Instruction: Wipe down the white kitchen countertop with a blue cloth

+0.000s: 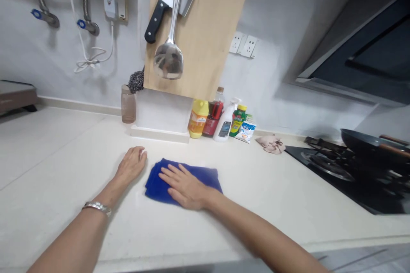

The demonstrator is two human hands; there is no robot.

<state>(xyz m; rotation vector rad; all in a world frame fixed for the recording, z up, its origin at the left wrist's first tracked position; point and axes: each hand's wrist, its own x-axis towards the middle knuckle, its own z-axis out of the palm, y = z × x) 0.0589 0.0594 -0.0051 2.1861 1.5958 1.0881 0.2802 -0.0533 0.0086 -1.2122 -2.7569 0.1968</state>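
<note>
A folded blue cloth (205, 175) lies on the white countertop (256, 204). Flat on top of it is my right hand (185, 185), fingers spread and pressing down on the fabric without gripping it. My left hand (130, 165) rests on the counter just left of the cloth and apart from it. Its fingers are loosely bent, the thumb stands a little away, and nothing shows in it. A silver bracelet (97, 207) circles the left wrist.
Along the wall stand a brown bottle (128, 106), a yellow bottle (197, 119), a dark red-labelled bottle (214, 113), a white spray bottle (226, 123) and small packets (246, 131). A crumpled rag (271, 143) lies near the stove (361, 192). A wooden board (211, 30) with hanging utensils juts overhead.
</note>
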